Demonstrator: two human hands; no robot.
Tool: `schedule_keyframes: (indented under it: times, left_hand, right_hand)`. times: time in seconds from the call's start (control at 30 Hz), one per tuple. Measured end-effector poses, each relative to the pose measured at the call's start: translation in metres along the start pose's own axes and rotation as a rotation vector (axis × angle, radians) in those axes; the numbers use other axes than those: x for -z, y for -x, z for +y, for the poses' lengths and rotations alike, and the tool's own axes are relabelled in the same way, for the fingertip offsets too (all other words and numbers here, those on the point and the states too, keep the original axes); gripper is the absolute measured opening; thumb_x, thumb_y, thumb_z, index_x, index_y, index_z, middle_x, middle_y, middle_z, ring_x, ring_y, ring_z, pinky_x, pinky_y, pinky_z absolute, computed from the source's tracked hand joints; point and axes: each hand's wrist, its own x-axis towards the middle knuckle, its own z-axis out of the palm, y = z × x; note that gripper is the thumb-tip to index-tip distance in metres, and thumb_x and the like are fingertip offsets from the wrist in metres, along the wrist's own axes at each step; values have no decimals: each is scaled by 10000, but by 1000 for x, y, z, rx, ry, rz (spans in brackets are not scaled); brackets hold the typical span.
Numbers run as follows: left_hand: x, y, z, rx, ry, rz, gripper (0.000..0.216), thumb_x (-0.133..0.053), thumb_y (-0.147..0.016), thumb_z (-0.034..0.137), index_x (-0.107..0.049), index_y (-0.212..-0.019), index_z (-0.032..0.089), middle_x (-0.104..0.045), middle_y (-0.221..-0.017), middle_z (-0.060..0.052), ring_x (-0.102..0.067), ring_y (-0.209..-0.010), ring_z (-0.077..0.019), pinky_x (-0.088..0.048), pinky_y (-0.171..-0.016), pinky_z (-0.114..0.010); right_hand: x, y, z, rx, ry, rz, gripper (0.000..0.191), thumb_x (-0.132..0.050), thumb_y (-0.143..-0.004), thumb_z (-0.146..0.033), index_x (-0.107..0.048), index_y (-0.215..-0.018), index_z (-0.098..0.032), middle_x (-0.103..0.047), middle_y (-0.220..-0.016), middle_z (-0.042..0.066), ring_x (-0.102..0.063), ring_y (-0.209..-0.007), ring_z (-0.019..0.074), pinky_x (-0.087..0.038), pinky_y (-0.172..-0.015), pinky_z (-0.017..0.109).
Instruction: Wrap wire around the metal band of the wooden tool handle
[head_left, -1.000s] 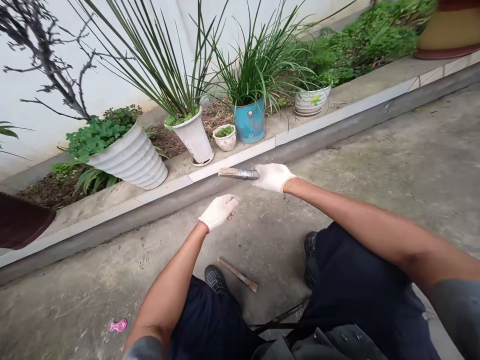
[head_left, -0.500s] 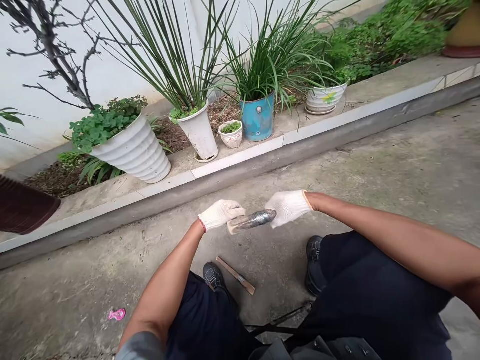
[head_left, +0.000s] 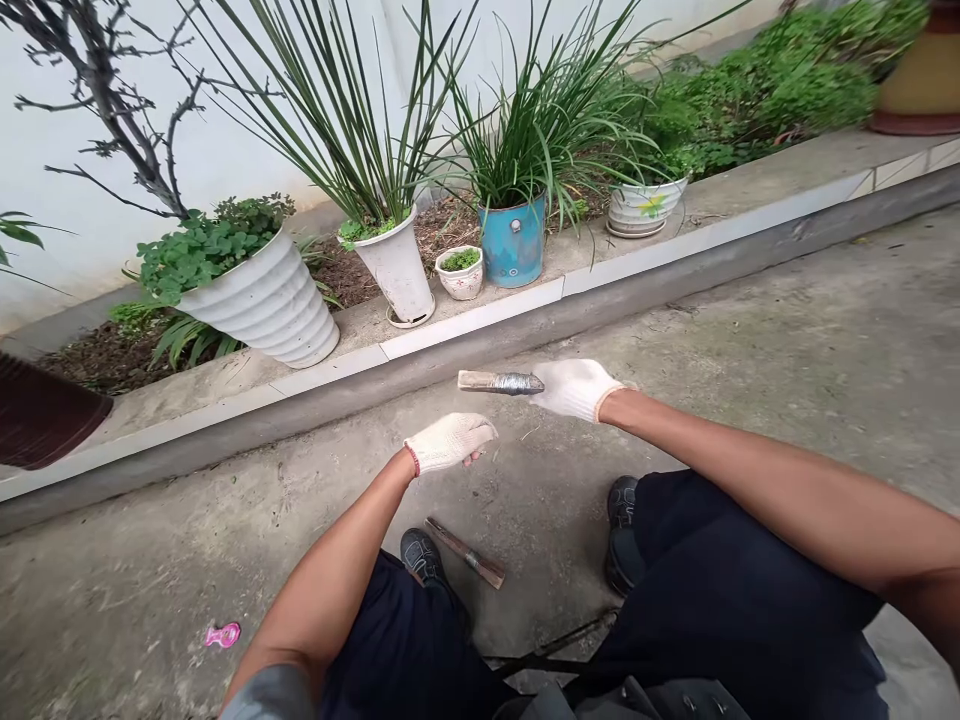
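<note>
My right hand, in a white knit glove, grips one end of a short wooden piece wound with silvery wire near the glove. The piece is held level above the concrete, its bare end pointing left. Lower and to the left, my left hand, gloved too, is apart from it with its fingers curled together. Whether anything is between those fingers is hidden. A similar wooden piece, also bound around its middle, lies on the ground beside my left shoe.
A low tiled ledge runs across ahead. On it stand a ribbed white pot, a tall white pot, a small pot, a blue bucket and a patterned pot. A pink object lies on the concrete at lower left.
My left hand has let go of the wooden piece and moved slightly down. My right hand has raised the piece and turned it closer to level.
</note>
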Motion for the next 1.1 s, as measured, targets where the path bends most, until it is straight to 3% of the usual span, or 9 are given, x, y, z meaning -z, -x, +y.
schedule_keyframes:
  times: [0.2,0.33,0.47,0.6,0.73,0.83,0.93,1.03,1.1]
  left_hand:
    - [3,4,-6,-60,-67,-67,292,-502,-978,452,-651,-906,211,-656,-735,17,-623,-578,-143,-471,-588,-262]
    - [12,5,-4,-90,-162,29,322,-498,-979,442,-647,-821,205,-640,-700,21,-594,-574,-136,-443,-612,-272]
    - [18,5,-9,-102,-127,71,345,-519,-983,466,-697,-853,201,-652,-719,20,-584,-587,-137,-451,-635,-278]
    - [15,3,-13,-163,43,38,326,-632,-939,480,-738,-1014,181,-699,-791,-11,-636,-677,-156,-512,-687,-272]
    - [5,2,-4,-109,62,48,408,-537,-1005,540,-725,-1025,179,-681,-737,-9,-632,-595,-149,-515,-638,-270]
    - [0,3,3,-94,34,49,408,-514,-1021,545,-729,-1026,198,-692,-755,1,-647,-611,-144,-503,-629,-255]
    - [-1,6,6,-73,2,12,365,-531,-1006,515,-721,-990,204,-691,-747,8,-641,-601,-142,-487,-605,-251]
    - [2,10,8,-65,-53,31,334,-539,-995,486,-707,-921,208,-686,-724,13,-634,-592,-142,-470,-599,-251]
    - [5,11,7,-69,-97,88,346,-541,-994,487,-696,-860,207,-684,-708,13,-621,-588,-140,-448,-595,-253]
  right_hand:
    - [-5,10,-7,48,209,-161,316,-664,-837,-135,-824,-1108,-106,-775,-1081,268,-759,-1036,369,-530,-854,418]
    - [-11,24,-9,311,204,-379,204,-766,-729,-262,-819,-893,-153,-774,-884,164,-746,-848,299,-499,-740,351]
    - [-10,36,-6,533,-63,-493,294,-739,-772,-485,-729,-831,-197,-697,-723,31,-649,-663,181,-416,-611,268]
    - [3,44,-7,384,-421,-439,404,-716,-811,-588,-621,-824,-196,-633,-654,-4,-602,-568,144,-402,-546,236]
    - [9,37,-10,167,-623,-227,427,-721,-830,-601,-635,-950,-200,-673,-715,21,-626,-574,167,-427,-538,251]
    - [7,22,-4,54,-483,-63,430,-666,-875,-622,-672,-958,-200,-696,-730,48,-667,-650,208,-443,-593,275]
    - [5,9,5,-16,-251,18,423,-607,-928,-607,-738,-1016,-214,-769,-925,109,-726,-851,279,-494,-719,326]
    - [2,6,7,-79,-7,-31,369,-591,-962,-475,-783,-1100,-193,-774,-1057,179,-732,-962,341,-521,-820,410]
    - [-1,11,4,-29,131,-128,320,-619,-944,-362,-798,-1106,-151,-765,-1039,214,-726,-959,350,-517,-848,443]
